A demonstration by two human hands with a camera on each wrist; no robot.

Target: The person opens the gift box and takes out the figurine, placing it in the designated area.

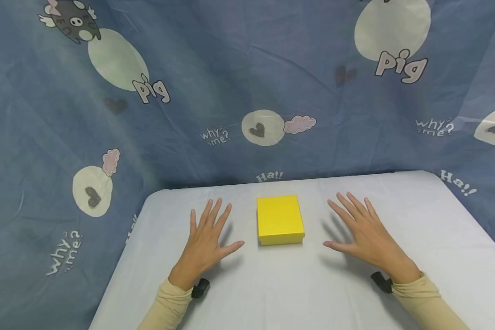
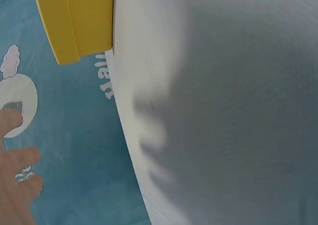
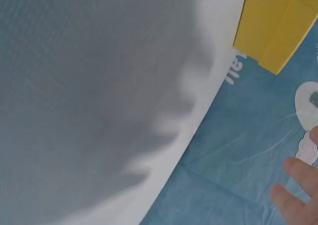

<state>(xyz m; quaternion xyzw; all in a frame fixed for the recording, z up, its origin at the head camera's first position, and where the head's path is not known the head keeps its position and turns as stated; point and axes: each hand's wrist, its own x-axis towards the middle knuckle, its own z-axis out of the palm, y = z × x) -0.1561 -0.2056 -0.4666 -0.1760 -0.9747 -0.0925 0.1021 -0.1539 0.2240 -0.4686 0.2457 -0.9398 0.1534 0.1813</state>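
— Blue cloth (image 1: 214, 59) printed with "pig" and "Ha!!" lettering hangs past the far edge of the white-covered worktop (image 1: 272, 288). What stands on that surface?

— One yellow lidded box (image 1: 280, 220), lying flat, near the far edge. Let's make the box the clock's centre and the far edge 12.

— And your hands?

— Both are empty, fingers spread, thumbs pointing inward. My left hand (image 1: 206, 240) is at about 8 o'clock, my right hand (image 1: 363, 233) between 3 and 4; neither touches the box. Their shadows fall apart from them, so I take them to be hovering over the cover.

— How far along is the work?

— The lid (image 1: 278, 215) sits down on the base, its rim showing as a step along the side. Nothing shows as opened or taken out. I judge the handling to be at a pause, either before a first touch or after a last one; these views can't settle which.

— Room to move?

— Bare cover lies between the box and each thumb, and a broad stretch opens at 6. Tightest is 12: just a strip behind the box, so a push that way might send it over. The side edge at 9 is nearer the box than the one at 3.
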